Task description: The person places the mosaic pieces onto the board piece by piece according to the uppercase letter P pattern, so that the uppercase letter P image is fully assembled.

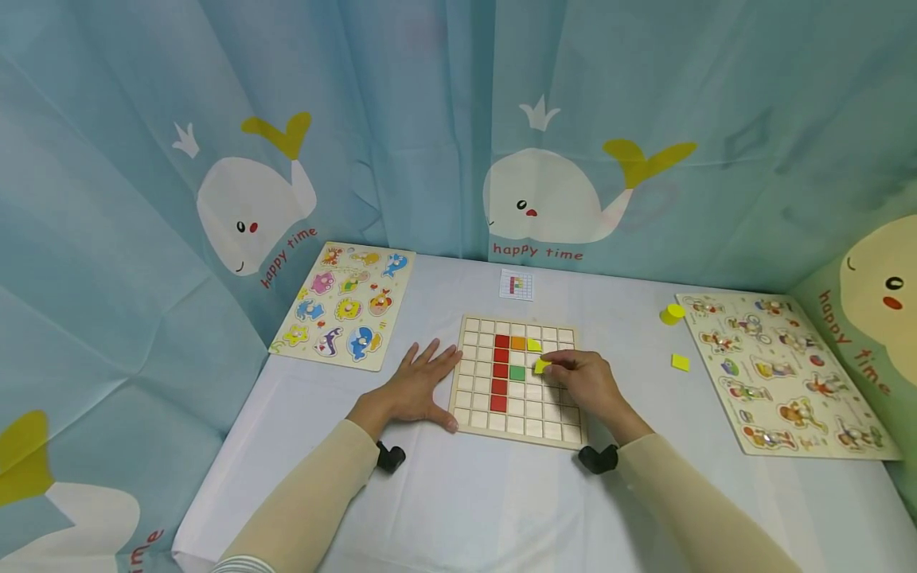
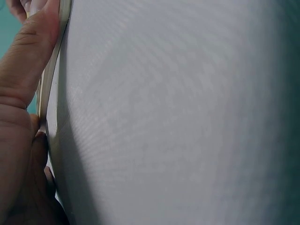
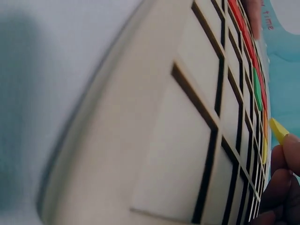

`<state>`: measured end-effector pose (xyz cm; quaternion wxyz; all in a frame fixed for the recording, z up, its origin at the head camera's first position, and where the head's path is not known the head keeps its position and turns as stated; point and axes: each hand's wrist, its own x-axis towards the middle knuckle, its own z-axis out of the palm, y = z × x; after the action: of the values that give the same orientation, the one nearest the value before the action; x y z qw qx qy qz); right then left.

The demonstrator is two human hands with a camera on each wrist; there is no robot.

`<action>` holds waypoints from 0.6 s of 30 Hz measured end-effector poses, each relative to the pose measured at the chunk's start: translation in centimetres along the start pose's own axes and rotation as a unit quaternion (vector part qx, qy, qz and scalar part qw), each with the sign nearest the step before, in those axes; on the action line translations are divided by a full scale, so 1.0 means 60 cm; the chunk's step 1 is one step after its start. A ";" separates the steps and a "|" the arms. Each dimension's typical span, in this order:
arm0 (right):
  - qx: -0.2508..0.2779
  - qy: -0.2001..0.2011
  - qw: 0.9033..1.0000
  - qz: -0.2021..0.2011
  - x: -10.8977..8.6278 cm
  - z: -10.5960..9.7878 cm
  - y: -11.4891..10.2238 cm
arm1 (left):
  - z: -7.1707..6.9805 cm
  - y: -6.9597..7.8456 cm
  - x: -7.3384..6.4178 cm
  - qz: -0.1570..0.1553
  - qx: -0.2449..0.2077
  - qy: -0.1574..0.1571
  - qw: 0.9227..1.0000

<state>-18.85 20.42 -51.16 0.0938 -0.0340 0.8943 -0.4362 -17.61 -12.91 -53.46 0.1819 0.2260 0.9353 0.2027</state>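
A wooden grid board [image 1: 481,420] lies on the white-covered table. Red square tiles [image 1: 499,387] run down one column, with an orange tile [image 1: 518,343], a yellow tile with a rounded corner [image 1: 534,344] and a green tile [image 1: 517,373] to their right. My right hand [image 1: 586,383] pinches a yellow tile [image 3: 277,130] between thumb and fingertips, tilted close over the grid squares right of the green one. My left hand [image 1: 413,388] lies with spread, straight fingers at the board's left edge, its thumb [image 2: 35,51] against the rim in the left wrist view.
A small pattern card [image 1: 516,285] lies behind the board. To the right are a yellow square [image 1: 680,363], a yellow cylinder or stack [image 1: 673,314] and a peg puzzle of figures [image 1: 738,398]. A sea-animal puzzle [image 1: 337,302] lies at left. A blue whale-print curtain [image 1: 430,119] hangs behind.
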 end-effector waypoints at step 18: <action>-0.059 -0.024 0.998 -0.017 0.003 0.018 -0.011 | -0.001 0.003 0.002 -0.007 0.004 0.001 1.000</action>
<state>-18.83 19.14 -51.30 0.1056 -0.0649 0.9153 -0.3831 -17.66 -12.73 -53.35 0.1814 0.2203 0.9379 0.1975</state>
